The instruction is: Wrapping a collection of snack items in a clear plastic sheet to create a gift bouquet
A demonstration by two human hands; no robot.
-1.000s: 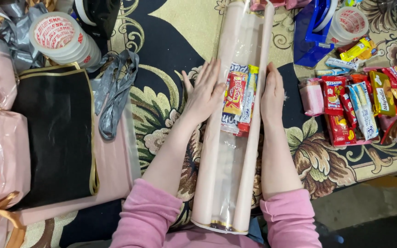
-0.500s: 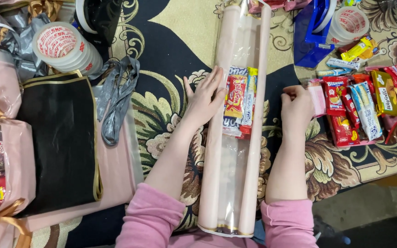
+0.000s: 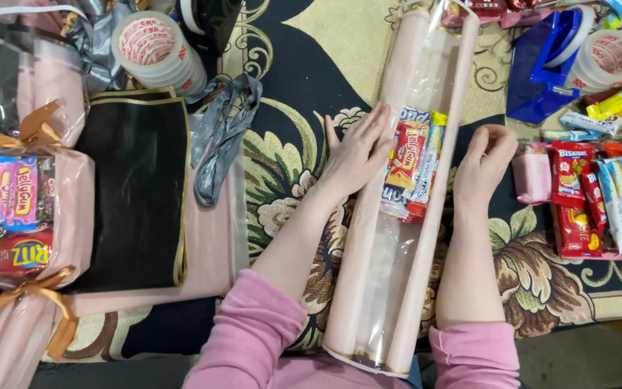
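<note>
Between both hands, a long pink and clear wrapping tube (image 3: pixel 397 216) is lying on the patterned carpet (image 3: pixel 282 72), its long axis running straight away from the person. Left hand (image 3: pixel 354 155) is pressing flat and open on the tube's left side, fingers touching the snack packets (image 3: pixel 413 173) showing through the clear window. Right hand (image 3: pixel 485 167) is sitting just off the tube's right edge, fingers curled loosely, gripping nothing I can make out. Right of that hand, near, a pile of loose snack packs (image 3: pixel 592 202) is lying. Left hand is nearer the packets.
</note>
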